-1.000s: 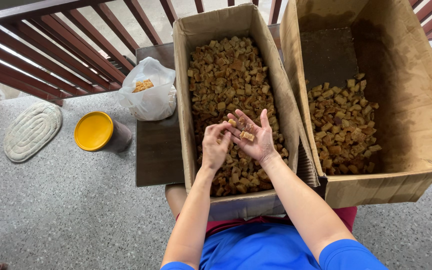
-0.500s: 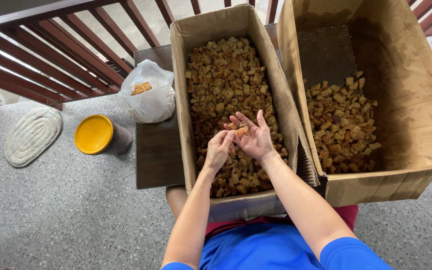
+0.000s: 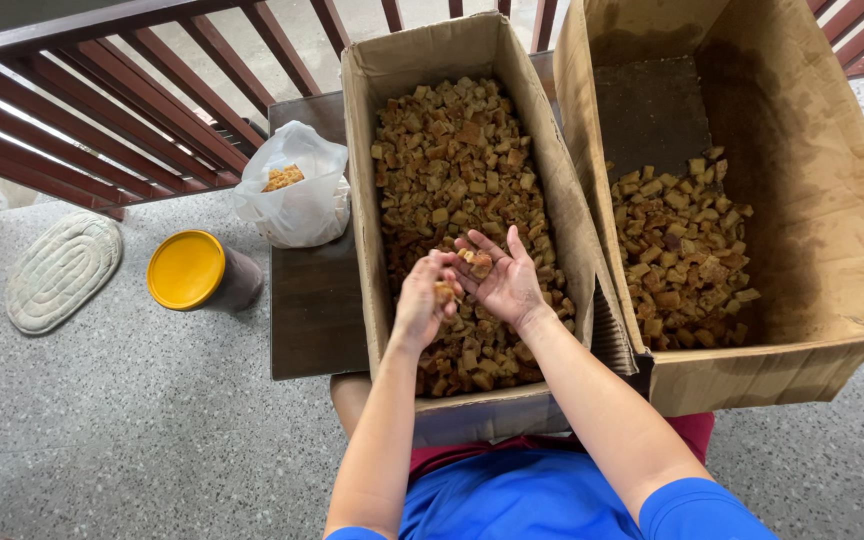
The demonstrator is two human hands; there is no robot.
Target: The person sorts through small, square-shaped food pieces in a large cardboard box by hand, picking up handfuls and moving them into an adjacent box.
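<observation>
Cubes [image 3: 476, 262] lower in hands [image 3: 467, 290] (2) now

Speckled grey floor [image 3: 102, 430], red-brown railing [image 3: 102, 90] (daylight), dark low table [image 3: 317, 300]

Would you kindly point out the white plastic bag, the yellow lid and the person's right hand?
white plastic bag [image 3: 297, 205]: head view, on the bag's front side below its opening.
yellow lid [image 3: 185, 269]: head view, centre of the lid's top.
right hand [image 3: 502, 280]: head view, on the open palm.
</observation>
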